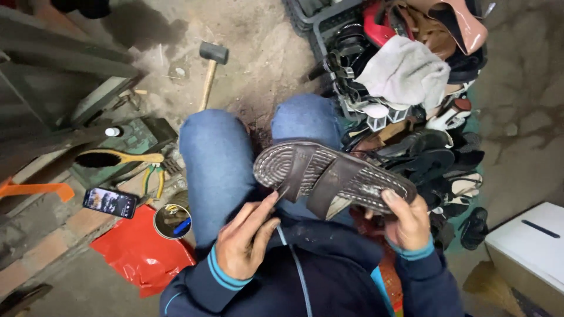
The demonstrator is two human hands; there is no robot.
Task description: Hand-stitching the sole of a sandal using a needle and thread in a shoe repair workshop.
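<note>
Two hands, one sandal: both hands are seen over the lap, with the brown sandal (332, 176) carried between them above the blue-jeaned knees (218, 158).
Sandal, place: it is held in the air just above and ahead of both hands, sole side turned down, straps and footbed shown upward to the camera.
Sandal, long axis: it is laid nearly crosswise to the body, from the rounded end beyond the left hand's fingertips down to the other end gripped in the right hand; a slight tilt is seen, the right-hand end being lower in the head view.
Sandal, pointing: the rounded end is aimed toward the left side; whether that is toe or heel cannot be told for sure.
Right hand (408, 220): it is closed on the sandal's near end, thumb laid over the top edge and fingers curled beneath; the whole weight appears to be borne here.
Left hand (247, 238): it is half curled, thumb and forefinger pinched on a thin dark tool (283, 192), which is pointed up at the rim by the first strap; this hand is the nearer one to the rounded end.
Relation judged decisive: the tool tip is met by the sandal's edge just above the left hand's pinch, so any work would be done along the rim away from the right hand's hold.
Surroundings: a heap of shoes (423, 105) is piled beyond the right hand; a rubber mallet (208, 70), a brush (114, 158), a phone (110, 202) and a small tin (171, 221) lie out past the left hand.
</note>
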